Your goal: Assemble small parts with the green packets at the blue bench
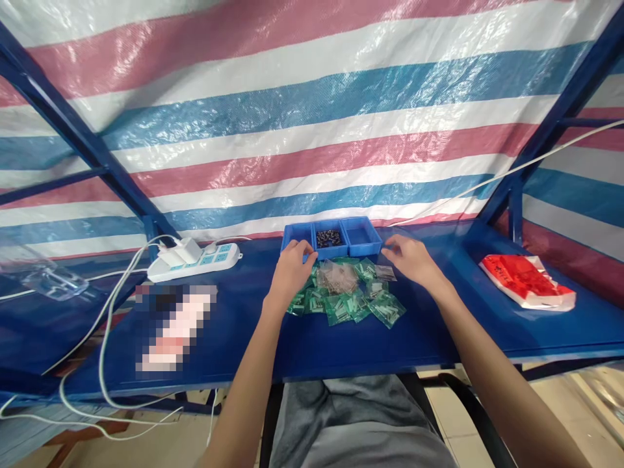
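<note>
My left hand (294,265) is at the front of the left blue bin (297,232), its fingers loosely bent and a small gap between thumb and forefinger. I see nothing held in it. My right hand (411,257) is off the front right corner of the right blue bin (363,237), with thumb and fingers apart and nothing between them. Small dark parts (328,238) lie in the middle bin. Between my hands spreads a pile of green-tinted clear bags (338,309) with small pale parts inside. A clear bag (336,277) of brownish small parts rests on top.
A white power strip (214,259) with plugged-in chargers and white cables stands at the left. A red and white package (526,279) lies on the right of the blue table (341,361). Blue frame bars and a striped sheet (312,143) close off the back.
</note>
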`<state>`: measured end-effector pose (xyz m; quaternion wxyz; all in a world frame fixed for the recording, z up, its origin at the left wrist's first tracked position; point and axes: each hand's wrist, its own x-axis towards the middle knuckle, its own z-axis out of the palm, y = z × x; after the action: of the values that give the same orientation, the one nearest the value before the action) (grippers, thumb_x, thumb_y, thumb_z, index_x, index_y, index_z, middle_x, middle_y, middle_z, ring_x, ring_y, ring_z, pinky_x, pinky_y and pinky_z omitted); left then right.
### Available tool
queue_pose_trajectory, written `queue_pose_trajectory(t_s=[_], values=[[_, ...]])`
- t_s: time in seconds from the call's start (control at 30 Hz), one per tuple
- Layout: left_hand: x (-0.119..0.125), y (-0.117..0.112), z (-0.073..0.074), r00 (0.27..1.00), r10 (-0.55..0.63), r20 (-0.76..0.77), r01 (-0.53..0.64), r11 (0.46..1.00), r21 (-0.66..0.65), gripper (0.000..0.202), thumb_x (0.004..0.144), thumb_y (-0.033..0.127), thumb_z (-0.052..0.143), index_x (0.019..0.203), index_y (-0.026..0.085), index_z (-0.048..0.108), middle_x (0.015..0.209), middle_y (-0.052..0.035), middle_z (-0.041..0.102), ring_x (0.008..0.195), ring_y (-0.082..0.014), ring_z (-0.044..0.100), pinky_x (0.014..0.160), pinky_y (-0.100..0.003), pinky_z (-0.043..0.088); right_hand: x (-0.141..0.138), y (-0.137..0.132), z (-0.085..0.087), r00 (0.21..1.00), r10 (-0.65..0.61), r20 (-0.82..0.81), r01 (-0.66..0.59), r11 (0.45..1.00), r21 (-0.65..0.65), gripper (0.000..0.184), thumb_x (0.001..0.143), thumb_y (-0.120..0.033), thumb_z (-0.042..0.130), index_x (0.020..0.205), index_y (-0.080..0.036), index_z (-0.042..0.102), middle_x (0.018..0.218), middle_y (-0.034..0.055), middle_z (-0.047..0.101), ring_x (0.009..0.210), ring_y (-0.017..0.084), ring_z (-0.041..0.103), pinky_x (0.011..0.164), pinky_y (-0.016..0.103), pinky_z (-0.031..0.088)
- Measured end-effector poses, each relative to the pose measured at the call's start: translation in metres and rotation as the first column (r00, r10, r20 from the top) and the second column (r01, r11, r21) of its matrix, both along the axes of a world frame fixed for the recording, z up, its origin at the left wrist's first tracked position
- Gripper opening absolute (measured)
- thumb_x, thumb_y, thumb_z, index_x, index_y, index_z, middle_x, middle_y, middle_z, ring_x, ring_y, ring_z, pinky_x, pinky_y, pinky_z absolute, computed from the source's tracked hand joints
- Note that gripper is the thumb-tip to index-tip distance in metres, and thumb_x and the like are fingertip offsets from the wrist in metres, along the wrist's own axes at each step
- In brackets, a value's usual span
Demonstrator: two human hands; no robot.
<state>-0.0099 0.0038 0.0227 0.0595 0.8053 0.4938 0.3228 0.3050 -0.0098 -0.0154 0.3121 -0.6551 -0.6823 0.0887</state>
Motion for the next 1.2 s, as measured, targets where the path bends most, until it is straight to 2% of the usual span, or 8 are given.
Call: queue_pose_trajectory(t_s=[0.1,0.23,0.37,0.5,0.63,0.77,1.0,1.2], values=[[0.004,-0.043,-0.007,0.995,-0.013,0.102,0.018,0.998,-0.056,0.017,0.100,0.030,0.052,0.095,0.022,0.066,0.095,-0.0041,0.067,0.088,-0.0195,0.065,0.080,-0.032,0.052,0.002,-0.026,-0.010,0.992,0.120,-0.023,-0.122,0.981,-0.147,0.052,0.087,-0.049,0.068,0.128,-0.017,0.062,0.114,0.0149,0.068,0.098,0.029,0.068,0.084,0.038,0.054],[0.009,-0.080,-0.026,0.988,-0.076,0.132,0.089,0.991,-0.095,0.023,0.102,0.036,0.050,0.112,0.026,0.068,0.123,-0.0074,0.066,0.113,-0.0235,0.066,0.088,-0.034,0.056,-0.002,-0.037,-0.013,0.971,0.237,-0.041,-0.240,0.956,-0.167,0.047,0.088,-0.042,0.067,0.130,-0.020,0.062,0.122,0.0139,0.065,0.104,0.028,0.067,0.092,0.039,0.053],[0.008,-0.081,-0.039,1.000,-0.022,0.012,0.023,0.995,-0.098,0.030,0.100,0.043,0.056,0.124,0.029,0.068,0.142,-0.0079,0.060,0.139,-0.0326,0.050,0.109,-0.051,0.048,-0.011,-0.043,0.000,0.935,0.336,-0.117,-0.353,0.917,-0.185,0.059,0.088,-0.050,0.068,0.140,-0.025,0.055,0.133,0.0128,0.062,0.112,0.029,0.065,0.088,0.039,0.056],[0.007,-0.076,-0.046,0.993,0.090,-0.081,-0.099,0.988,-0.118,0.028,0.100,0.041,0.057,0.121,0.032,0.073,0.148,-0.0065,0.056,0.144,-0.0373,0.044,0.112,-0.061,0.043,-0.023,-0.057,0.009,0.882,0.459,-0.104,-0.471,0.863,-0.181,0.076,0.085,-0.064,0.069,0.150,-0.033,0.045,0.155,0.0106,0.046,0.133,0.034,0.054,0.096,0.041,0.056],[0.006,-0.079,-0.048,0.983,0.143,-0.117,-0.157,0.979,-0.128,0.031,0.099,0.043,0.057,0.124,0.033,0.072,0.148,-0.0076,0.056,0.145,-0.0389,0.042,0.114,-0.066,0.040,-0.031,-0.069,-0.001,0.898,0.441,0.020,-0.430,0.884,-0.183,0.072,0.089,-0.070,0.060,0.150,-0.034,0.047,0.165,0.0090,0.032,0.148,0.038,0.037,0.110,0.050,0.048],[0.002,-0.079,-0.049,0.981,0.153,-0.118,-0.171,0.973,-0.156,0.036,0.098,0.044,0.059,0.130,0.031,0.070,0.149,-0.0095,0.055,0.146,-0.0384,0.042,0.115,-0.064,0.039,-0.034,-0.075,-0.012,0.905,0.413,0.098,-0.400,0.907,-0.129,0.067,0.094,-0.069,0.053,0.150,-0.034,0.047,0.165,0.0095,0.033,0.152,0.038,0.030,0.115,0.056,0.042],[-0.005,-0.075,-0.049,0.985,0.170,-0.033,-0.173,0.966,-0.193,0.037,0.097,0.044,0.061,0.131,0.032,0.068,0.148,-0.0071,0.056,0.144,-0.0354,0.045,0.110,-0.054,0.049,-0.034,-0.082,-0.009,0.956,0.272,0.109,-0.273,0.962,-0.002,0.053,0.100,-0.060,0.046,0.145,-0.031,0.048,0.149,0.0125,0.050,0.143,0.035,0.043,0.111,0.053,0.047],[-0.019,-0.083,-0.048,0.990,0.137,0.028,-0.133,0.986,-0.100,0.045,0.096,0.053,0.059,0.134,0.030,0.065,0.145,-0.0077,0.058,0.144,-0.0355,0.045,0.109,-0.052,0.050,-0.022,-0.102,-0.029,0.981,0.181,0.072,-0.190,0.973,0.134,0.039,0.100,-0.051,0.049,0.132,-0.029,0.055,0.137,0.0119,0.056,0.132,0.033,0.051,0.108,0.050,0.048]])
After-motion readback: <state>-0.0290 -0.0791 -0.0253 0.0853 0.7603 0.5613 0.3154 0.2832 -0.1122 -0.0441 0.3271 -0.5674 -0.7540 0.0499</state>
